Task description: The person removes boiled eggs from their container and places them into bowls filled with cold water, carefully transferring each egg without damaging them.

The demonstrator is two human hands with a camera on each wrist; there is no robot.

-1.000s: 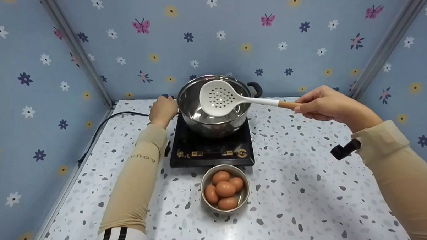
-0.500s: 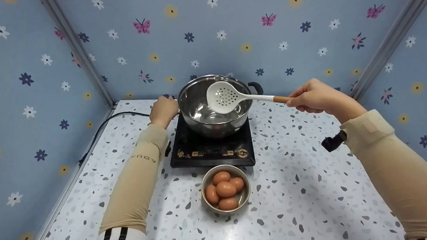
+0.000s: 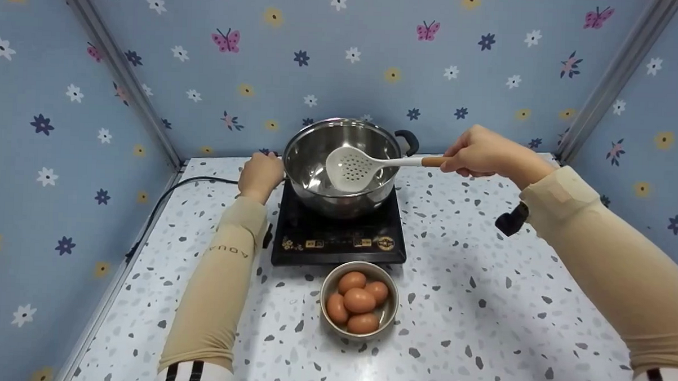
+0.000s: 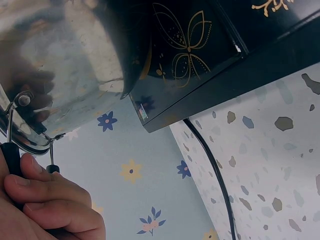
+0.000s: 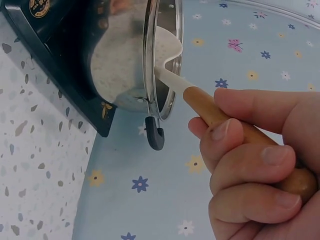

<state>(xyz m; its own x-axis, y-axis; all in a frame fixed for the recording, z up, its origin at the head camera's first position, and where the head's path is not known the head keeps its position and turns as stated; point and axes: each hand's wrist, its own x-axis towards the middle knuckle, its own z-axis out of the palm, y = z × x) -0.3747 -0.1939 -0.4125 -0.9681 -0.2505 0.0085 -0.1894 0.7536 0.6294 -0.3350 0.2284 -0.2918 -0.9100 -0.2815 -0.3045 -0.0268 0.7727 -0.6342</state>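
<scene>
A steel pot (image 3: 338, 204) with black handles stands on a black induction cooktop (image 3: 337, 241). My left hand (image 3: 260, 175) grips its left handle; the left wrist view shows the fingers (image 4: 60, 200) curled round the black grip. My right hand (image 3: 481, 152) holds a white skimmer (image 3: 352, 169) by its wooden handle (image 5: 212, 107), fingers wrapped round it in the right wrist view. The skimmer's perforated head is inside the pot's mouth, its white neck crossing the right side of the rim.
In front of the cooktop sits a round metal bowl (image 3: 390, 316) holding several brown eggs (image 3: 360, 300). A black cable (image 3: 204, 179) runs left from the cooktop over the speckled table (image 3: 481, 308). Flower-patterned walls (image 3: 344, 44) enclose the back and sides.
My right hand has moved left, and the skimmer's head has come down from above the pot into its mouth. The left hand, pot and bowl of eggs have stayed in place.
</scene>
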